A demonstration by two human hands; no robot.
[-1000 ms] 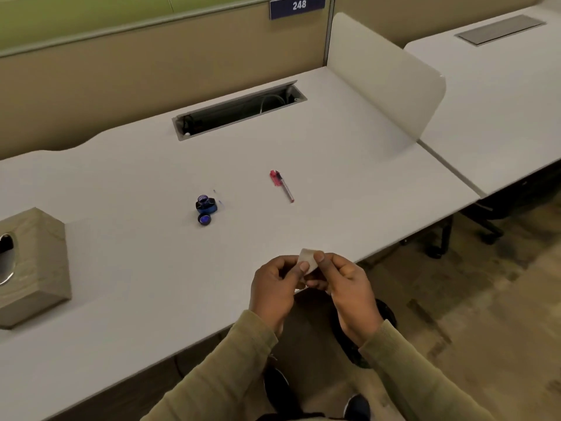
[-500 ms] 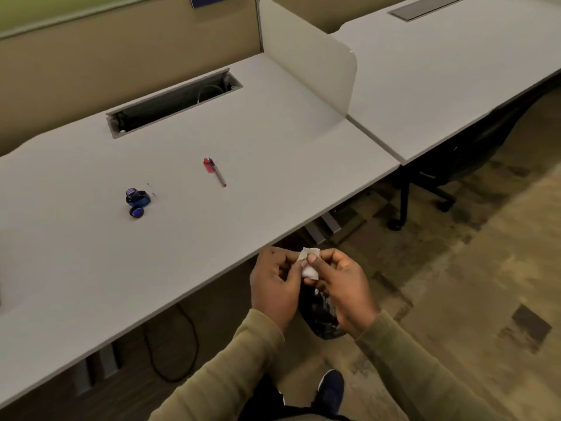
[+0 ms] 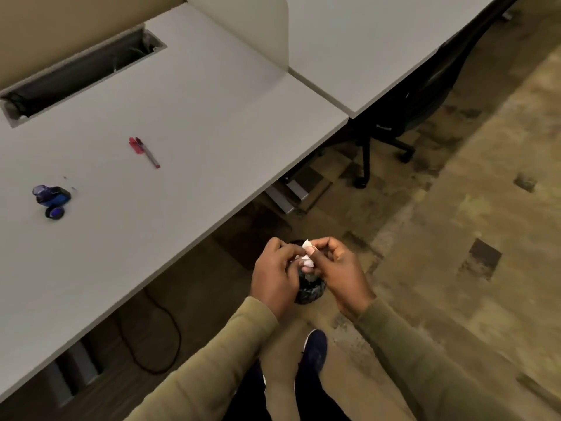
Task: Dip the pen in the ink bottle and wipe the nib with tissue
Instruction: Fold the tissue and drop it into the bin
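A small crumpled white tissue (image 3: 307,256) is pinched between the fingertips of my left hand (image 3: 274,276) and my right hand (image 3: 337,268), off the desk and over a black-lined bin (image 3: 309,291) on the floor. The pen (image 3: 148,154) lies on the white desk (image 3: 188,141) with its red cap (image 3: 134,145) beside its far end. At the desk's left stands the blue ink bottle (image 3: 50,195), uncapped, with its round cap (image 3: 55,213) lying just in front of it.
A cable tray slot (image 3: 76,71) is cut into the desk's back. A white divider panel (image 3: 258,22) separates a second desk (image 3: 364,50) on the right. An office chair base (image 3: 382,150) stands under that desk. A cable (image 3: 164,335) loops on the floor; my shoe (image 3: 314,350) is below.
The view has swung right and down off the desk. Both hands, still holding the tissue, have moved from above the desk edge to over the bin on the floor.
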